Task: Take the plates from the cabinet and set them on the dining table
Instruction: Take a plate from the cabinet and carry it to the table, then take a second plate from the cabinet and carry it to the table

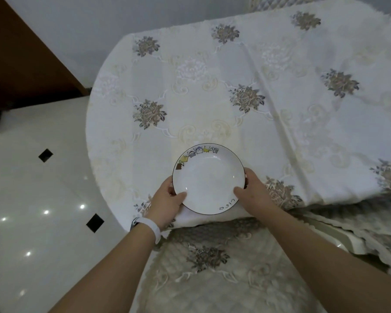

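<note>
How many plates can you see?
1. The plate is at the near edge of the table, with the left hand and right hand gripping its sides. Another could be hidden underneath; I cannot tell.

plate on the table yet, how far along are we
Done: the plate is at the dining table, by its near edge. In hand: left hand and right hand grip its rim. Left: let go; no other plate lies there.

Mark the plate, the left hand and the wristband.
plate [209, 177]: head view, centre of its white well.
left hand [167, 201]: head view, back of the hand.
wristband [152, 228]: head view, white strap on the left wrist.
</note>
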Tool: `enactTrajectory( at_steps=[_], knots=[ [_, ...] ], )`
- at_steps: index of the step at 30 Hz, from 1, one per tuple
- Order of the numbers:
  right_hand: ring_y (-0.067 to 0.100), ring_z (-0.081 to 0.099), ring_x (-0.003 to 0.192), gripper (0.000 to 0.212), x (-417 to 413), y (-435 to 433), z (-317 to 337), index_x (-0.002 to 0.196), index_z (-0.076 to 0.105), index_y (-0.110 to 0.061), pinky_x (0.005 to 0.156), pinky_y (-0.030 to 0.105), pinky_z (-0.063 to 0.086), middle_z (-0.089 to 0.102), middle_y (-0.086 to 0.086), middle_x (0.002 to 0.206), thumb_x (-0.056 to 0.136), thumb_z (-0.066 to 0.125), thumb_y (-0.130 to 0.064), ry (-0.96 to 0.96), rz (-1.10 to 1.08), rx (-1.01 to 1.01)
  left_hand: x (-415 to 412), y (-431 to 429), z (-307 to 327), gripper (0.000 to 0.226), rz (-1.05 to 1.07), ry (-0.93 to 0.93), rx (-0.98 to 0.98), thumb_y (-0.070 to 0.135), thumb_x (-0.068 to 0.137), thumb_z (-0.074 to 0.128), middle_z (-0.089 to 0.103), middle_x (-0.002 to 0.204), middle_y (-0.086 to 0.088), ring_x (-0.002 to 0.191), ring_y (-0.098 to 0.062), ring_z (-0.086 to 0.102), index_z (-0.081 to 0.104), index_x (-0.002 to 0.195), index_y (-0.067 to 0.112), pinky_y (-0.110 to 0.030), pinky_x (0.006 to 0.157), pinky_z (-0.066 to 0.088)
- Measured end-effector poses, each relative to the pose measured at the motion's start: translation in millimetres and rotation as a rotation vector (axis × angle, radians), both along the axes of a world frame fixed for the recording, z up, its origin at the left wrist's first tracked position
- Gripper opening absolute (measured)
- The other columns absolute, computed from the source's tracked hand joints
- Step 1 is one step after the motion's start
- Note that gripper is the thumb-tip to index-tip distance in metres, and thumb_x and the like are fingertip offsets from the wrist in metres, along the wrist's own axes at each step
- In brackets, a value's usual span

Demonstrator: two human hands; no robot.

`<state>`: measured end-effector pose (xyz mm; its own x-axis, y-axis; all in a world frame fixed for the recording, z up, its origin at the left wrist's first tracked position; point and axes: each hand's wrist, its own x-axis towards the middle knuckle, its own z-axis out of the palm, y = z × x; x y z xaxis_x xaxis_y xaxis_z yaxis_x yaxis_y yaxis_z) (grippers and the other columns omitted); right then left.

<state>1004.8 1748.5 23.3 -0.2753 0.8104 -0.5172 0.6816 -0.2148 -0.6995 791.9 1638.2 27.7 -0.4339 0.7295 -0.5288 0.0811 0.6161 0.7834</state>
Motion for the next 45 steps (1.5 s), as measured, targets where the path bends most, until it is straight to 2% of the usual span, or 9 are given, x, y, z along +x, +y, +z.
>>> enactTrajectory(
  at_steps=[6, 13, 19, 23, 26, 29, 34, 39, 45],
  knots=[
    [0.024, 0.058, 0.097, 0.052, -1.6, 3.2, -0.3, 0.132, 0.046, -0.026, 0.084, 0.038, 0.047, 0.060, -0.003, 0.105, 0.082, 0.055, -0.012, -0.007, 0.013, -0.002, 1.7, -2.0, -0.8, 0.040, 0.038, -0.015, -0.025, 0.014, 0.089, 0.062, 0.069, 0.100, 0.003, 0.093, -0.019, 0.066, 0.053, 0.114, 0.044, -0.036, 0.076, 0.056],
    [0.023, 0.058, 0.095, 0.046, -5.7, 11.7, 3.8, 0.129, 0.051, -0.021, 0.077, 0.031, 0.042, 0.062, -0.001, 0.105, 0.085, 0.055, -0.011, 0.001, -0.002, 0.021, 2.7, 3.7, 6.0, 0.047, 0.096, -0.070, -0.035, 0.011, 0.090, 0.060, 0.069, 0.102, -0.004, 0.088, -0.017, 0.067, 0.048, 0.130, 0.035, -0.021, 0.061, 0.050],
    [0.020, 0.056, 0.082, 0.035, 1.5, 12.7, 20.9, 0.125, 0.052, -0.019, 0.067, 0.030, 0.041, 0.059, -0.002, 0.090, 0.090, 0.054, -0.019, -0.041, 0.014, 0.050, 6.3, -16.8, 18.1, 0.041, 0.206, -0.066, -0.038, 0.013, 0.092, 0.058, 0.067, 0.100, -0.008, 0.085, -0.021, 0.068, 0.050, 0.132, 0.019, -0.036, 0.078, 0.054],
    [0.023, 0.052, 0.111, 0.047, -3.5, 11.6, 39.4, 0.136, 0.047, -0.017, 0.090, 0.034, 0.042, 0.054, 0.007, 0.127, 0.091, 0.053, -0.027, -0.090, 0.127, 0.217, -1.3, -35.8, 44.5, 0.030, 0.240, -0.039, 0.019, 0.021, 0.095, 0.054, 0.067, 0.106, -0.004, 0.089, -0.022, 0.068, 0.056, 0.125, 0.022, -0.037, 0.075, 0.055],
    [0.024, 0.046, 0.127, 0.050, -17.8, 3.2, 62.0, 0.142, 0.043, -0.017, 0.104, 0.039, 0.038, 0.047, 0.006, 0.141, 0.094, 0.051, -0.031, -0.073, 0.231, 0.317, -11.9, -50.3, 68.2, 0.024, 0.184, 0.088, 0.074, 0.024, 0.096, 0.054, 0.066, 0.109, -0.001, 0.093, -0.018, 0.066, 0.059, 0.120, 0.027, -0.025, 0.072, 0.052],
    [0.023, 0.041, 0.131, 0.050, -38.1, -12.0, 85.5, 0.143, 0.043, -0.018, 0.104, 0.038, 0.036, 0.046, 0.003, 0.144, 0.096, 0.048, -0.036, -0.122, 0.407, 0.467, -25.0, -69.8, 90.4, 0.026, 0.073, 0.267, 0.102, 0.024, 0.097, 0.053, 0.063, 0.115, 0.005, 0.093, -0.007, 0.060, 0.058, 0.122, 0.029, -0.011, 0.068, 0.048],
    [0.026, 0.049, 0.118, 0.047, -85.4, -47.3, 112.9, 0.134, 0.051, -0.018, 0.091, 0.039, 0.043, 0.056, 0.002, 0.130, 0.094, 0.046, -0.043, -0.193, 0.705, 0.752, -57.8, -109.9, 118.6, 0.039, -0.128, 0.666, 0.095, 0.034, 0.095, 0.053, 0.050, 0.125, 0.019, 0.113, -0.008, 0.052, 0.054, 0.133, 0.028, -0.028, 0.098, 0.039],
    [0.027, 0.052, 0.113, 0.054, -142.9, -104.6, 138.5, 0.130, 0.054, -0.016, 0.091, 0.040, 0.045, 0.058, 0.004, 0.126, 0.091, 0.036, -0.047, -0.161, 0.923, 0.871, -92.8, -181.5, 130.0, 0.055, -0.160, 0.928, 0.060, 0.049, 0.085, 0.041, 0.064, 0.125, 0.000, 0.115, -0.021, 0.058, 0.061, 0.127, 0.019, -0.035, 0.099, 0.042],
    [0.028, 0.059, 0.107, 0.057, -230.5, -209.1, 157.9, 0.122, 0.061, -0.015, 0.084, 0.040, 0.048, 0.064, 0.004, 0.118, 0.085, 0.034, -0.048, -0.074, 1.093, 0.949, -149.4, -309.4, 138.7, 0.050, -0.010, 1.027, -0.018, 0.046, 0.084, 0.045, 0.067, 0.120, -0.003, 0.110, -0.024, 0.062, 0.065, 0.121, 0.019, -0.039, 0.097, 0.044]
  ],
)
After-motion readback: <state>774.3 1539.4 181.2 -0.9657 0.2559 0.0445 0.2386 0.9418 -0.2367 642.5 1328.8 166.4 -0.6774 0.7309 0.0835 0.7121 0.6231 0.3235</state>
